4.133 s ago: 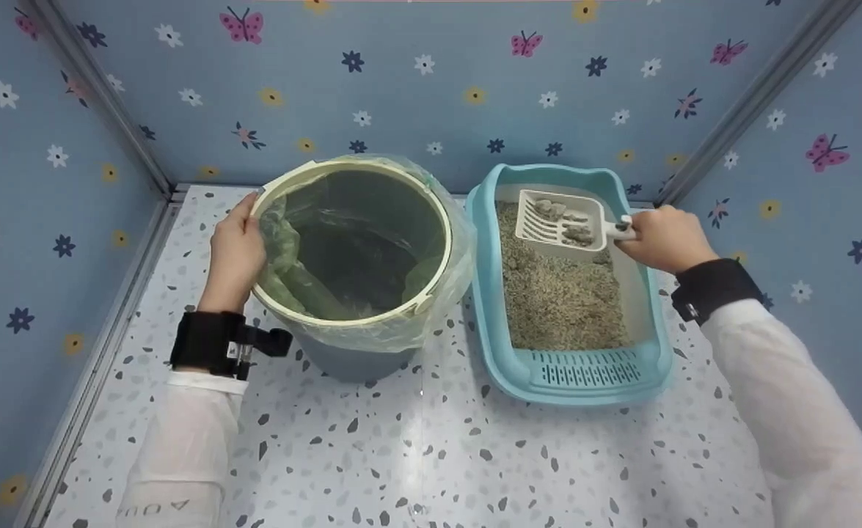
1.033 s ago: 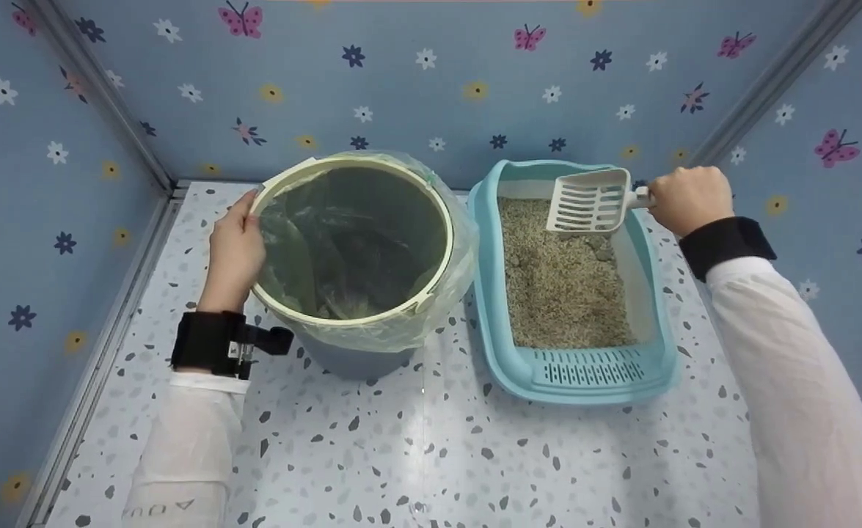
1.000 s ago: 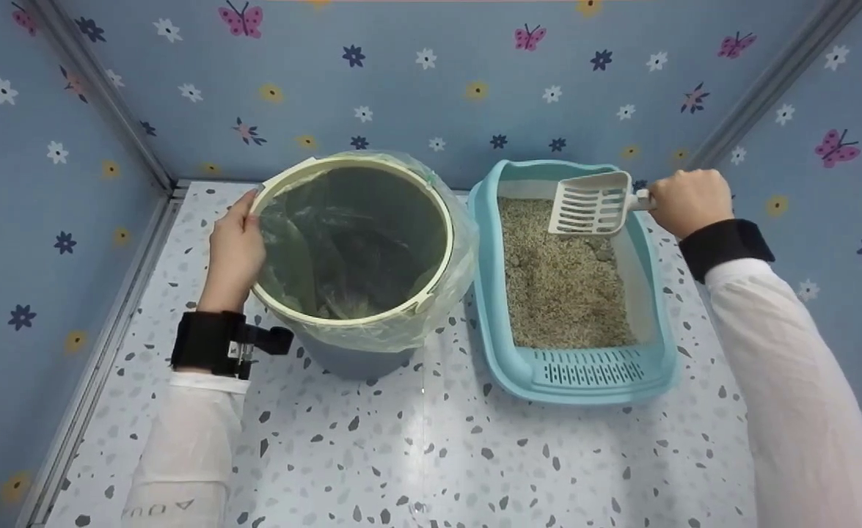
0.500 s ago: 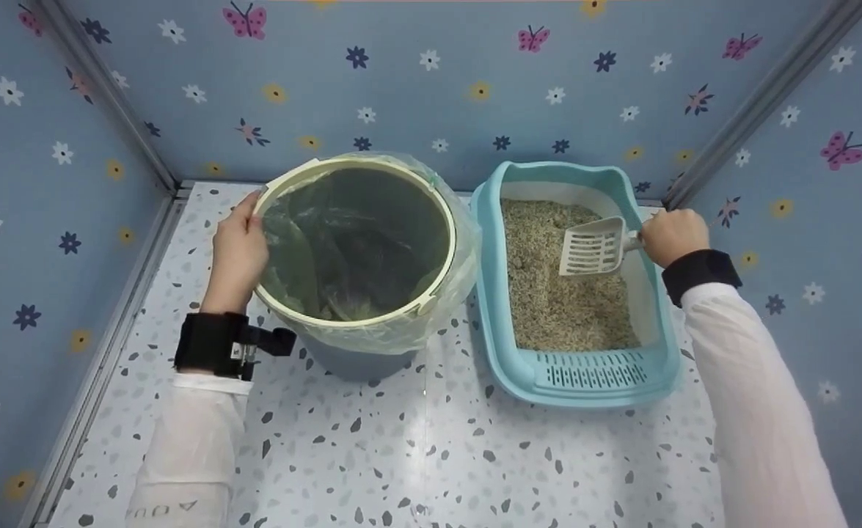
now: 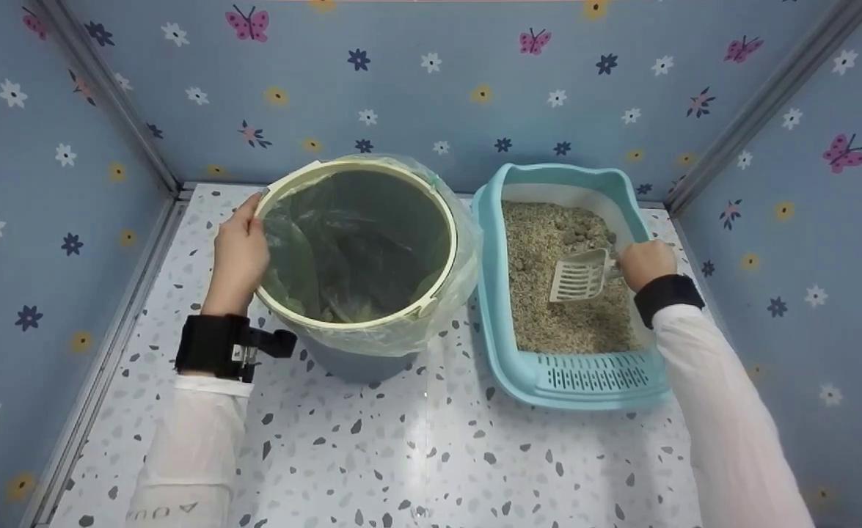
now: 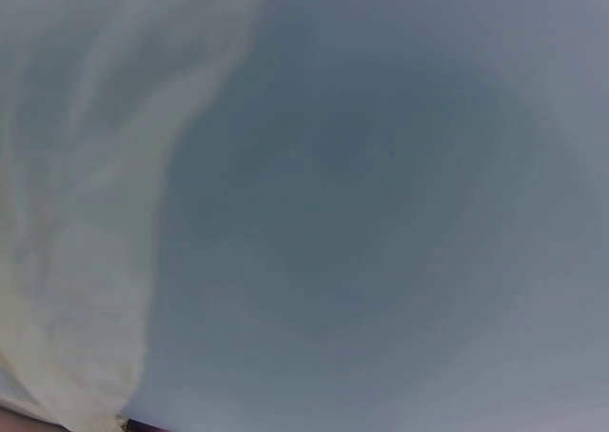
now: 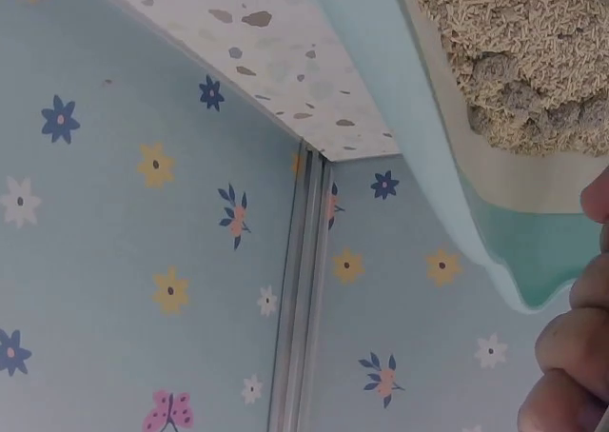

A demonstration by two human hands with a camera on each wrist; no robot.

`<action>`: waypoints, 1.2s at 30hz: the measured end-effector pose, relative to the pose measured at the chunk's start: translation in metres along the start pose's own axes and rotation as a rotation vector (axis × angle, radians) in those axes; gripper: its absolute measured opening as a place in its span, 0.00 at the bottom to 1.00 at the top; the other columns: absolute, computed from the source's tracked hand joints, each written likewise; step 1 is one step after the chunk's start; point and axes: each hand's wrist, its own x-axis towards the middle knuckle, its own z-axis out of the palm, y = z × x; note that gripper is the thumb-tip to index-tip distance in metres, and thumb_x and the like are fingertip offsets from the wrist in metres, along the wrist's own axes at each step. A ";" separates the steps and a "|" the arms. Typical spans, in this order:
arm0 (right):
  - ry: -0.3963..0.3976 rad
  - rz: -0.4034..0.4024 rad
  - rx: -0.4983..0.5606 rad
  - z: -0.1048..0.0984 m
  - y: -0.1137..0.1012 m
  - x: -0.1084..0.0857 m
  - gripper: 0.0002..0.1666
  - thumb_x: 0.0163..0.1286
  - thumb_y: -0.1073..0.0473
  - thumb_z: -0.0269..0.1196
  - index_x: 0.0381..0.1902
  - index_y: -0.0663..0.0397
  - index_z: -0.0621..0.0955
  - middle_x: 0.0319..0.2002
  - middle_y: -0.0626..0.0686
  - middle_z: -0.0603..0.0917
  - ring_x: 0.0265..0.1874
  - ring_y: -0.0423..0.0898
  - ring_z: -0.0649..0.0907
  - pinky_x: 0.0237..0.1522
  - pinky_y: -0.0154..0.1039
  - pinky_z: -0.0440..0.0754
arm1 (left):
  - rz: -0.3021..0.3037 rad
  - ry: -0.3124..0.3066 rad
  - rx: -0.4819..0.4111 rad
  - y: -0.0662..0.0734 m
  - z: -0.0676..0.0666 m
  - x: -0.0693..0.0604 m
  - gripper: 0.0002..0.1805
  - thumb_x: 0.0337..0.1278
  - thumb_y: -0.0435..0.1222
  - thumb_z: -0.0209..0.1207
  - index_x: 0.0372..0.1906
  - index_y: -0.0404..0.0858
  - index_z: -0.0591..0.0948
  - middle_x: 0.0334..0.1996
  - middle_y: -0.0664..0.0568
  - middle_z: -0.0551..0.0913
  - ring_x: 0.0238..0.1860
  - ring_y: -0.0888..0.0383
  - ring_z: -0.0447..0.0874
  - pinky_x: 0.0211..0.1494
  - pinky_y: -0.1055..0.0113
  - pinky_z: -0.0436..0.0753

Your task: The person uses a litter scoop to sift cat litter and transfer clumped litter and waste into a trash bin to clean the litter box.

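In the head view, my right hand (image 5: 647, 264) grips the handle of a pale slotted litter scoop (image 5: 579, 277), whose head is tilted at the litter surface. The litter (image 5: 548, 315) fills a light-blue litter box (image 5: 491, 315); darker clumps (image 5: 583, 229) lie behind the scoop. Only curled fingers (image 7: 571, 356) of that hand show in the right wrist view, the scoop being out of sight there. My left hand (image 5: 240, 253) holds the left rim of a trash bin (image 5: 361, 367) lined with a translucent green bag (image 5: 291, 257). The left wrist view mostly shows blurred bin wall (image 6: 381, 213) and bag.
The bin stands left of the litter box, a narrow gap between them, both near the back wall (image 5: 408, 95). Flower-patterned panels also stand left and right, with metal posts (image 5: 761, 110) at the corners. Speckled white flooring (image 5: 416, 455) extends in front.
About four seconds ago the scoop carried clumps; one second ago it was raised without them. Since then my right hand has lowered it toward the litter and nearer me. My left hand stays put.
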 end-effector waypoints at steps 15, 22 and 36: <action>-0.155 0.069 -0.003 0.015 -0.033 0.004 0.24 0.59 0.74 0.57 0.05 0.57 0.68 0.09 0.53 0.72 0.11 0.47 0.73 0.16 0.47 0.77 | 0.003 -0.005 -0.014 0.001 -0.001 0.000 0.26 0.75 0.35 0.30 0.74 0.40 0.52 0.72 0.42 0.55 0.63 0.47 0.65 0.45 0.60 0.69; -0.233 0.062 -0.054 0.019 -0.040 0.009 0.23 0.59 0.73 0.58 0.07 0.57 0.69 0.10 0.52 0.74 0.12 0.44 0.71 0.16 0.42 0.72 | -0.015 -0.013 -0.013 0.001 0.000 0.001 0.26 0.75 0.36 0.30 0.74 0.41 0.51 0.72 0.44 0.55 0.55 0.47 0.69 0.36 0.64 0.67; -0.232 0.125 0.011 0.034 -0.065 0.011 0.16 0.61 0.74 0.56 0.14 0.62 0.79 0.18 0.59 0.82 0.18 0.50 0.81 0.21 0.45 0.81 | -0.015 -0.015 0.023 0.001 -0.001 0.002 0.26 0.75 0.36 0.30 0.75 0.42 0.52 0.72 0.43 0.58 0.25 0.59 0.64 0.25 0.71 0.66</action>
